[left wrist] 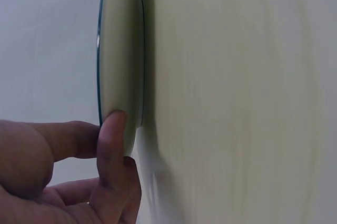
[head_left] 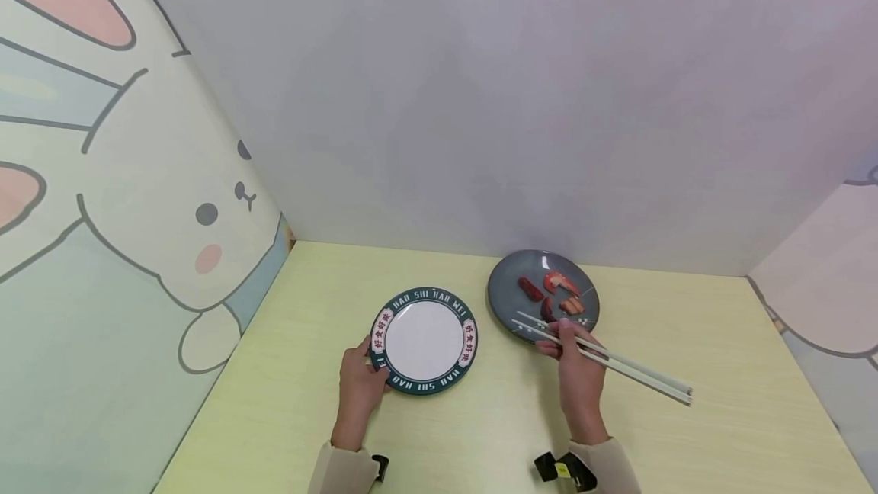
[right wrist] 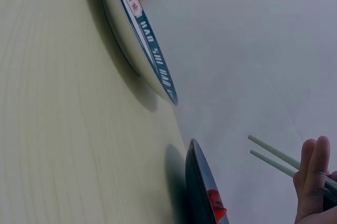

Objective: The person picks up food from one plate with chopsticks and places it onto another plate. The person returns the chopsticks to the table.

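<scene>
My left hand (head_left: 361,381) grips the lower left rim of a white plate (head_left: 424,340) with a dark green lettered border. In the left wrist view the thumb and fingers (left wrist: 111,145) pinch that plate's edge (left wrist: 120,50). A pair of pale green chopsticks (head_left: 638,373) is held in my right hand (head_left: 578,376); their tips are slightly apart over a dark grey plate (head_left: 504,299). On the grey plate lie a shrimp (head_left: 561,283), a dark red piece of food (head_left: 530,289), a brownish piece (head_left: 572,306) and another dark piece (head_left: 546,309) near the chopstick tips.
Both plates are on a pale yellow wooden table (head_left: 274,418). A plain grey wall (head_left: 480,97) rises behind the table, close to the grey plate's far rim. Cartoon rabbit panels (head_left: 158,197) stand at the left and right sides.
</scene>
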Demonstrator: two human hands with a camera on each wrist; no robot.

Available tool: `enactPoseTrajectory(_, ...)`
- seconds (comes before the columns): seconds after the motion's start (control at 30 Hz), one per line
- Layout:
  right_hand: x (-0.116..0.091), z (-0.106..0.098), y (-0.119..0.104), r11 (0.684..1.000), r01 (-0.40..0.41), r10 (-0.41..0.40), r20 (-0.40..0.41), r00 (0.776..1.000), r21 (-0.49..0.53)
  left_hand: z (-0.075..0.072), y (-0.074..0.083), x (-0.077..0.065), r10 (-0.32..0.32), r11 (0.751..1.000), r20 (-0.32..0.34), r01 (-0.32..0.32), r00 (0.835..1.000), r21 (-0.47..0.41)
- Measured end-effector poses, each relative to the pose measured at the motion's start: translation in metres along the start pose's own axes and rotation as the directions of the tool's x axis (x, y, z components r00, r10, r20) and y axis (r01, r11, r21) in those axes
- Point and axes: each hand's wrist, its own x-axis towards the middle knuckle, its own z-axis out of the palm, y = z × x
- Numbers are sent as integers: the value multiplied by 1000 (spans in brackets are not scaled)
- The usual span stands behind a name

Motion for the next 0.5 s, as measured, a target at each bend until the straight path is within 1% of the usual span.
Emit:
enactPoseTrajectory(0.2, -2, 5, 0, 1000, -1, 1, 11, 1000, 14, 0, 0, 0, 4, 1000, -4, -4, 1000, 8)
enactPoseTrajectory(0.5, -10, 11, -2, 1000, -16, 16, 63, 998, -4, 1, -1, 0, 8, 1000, -10, -8, 1000, -4)
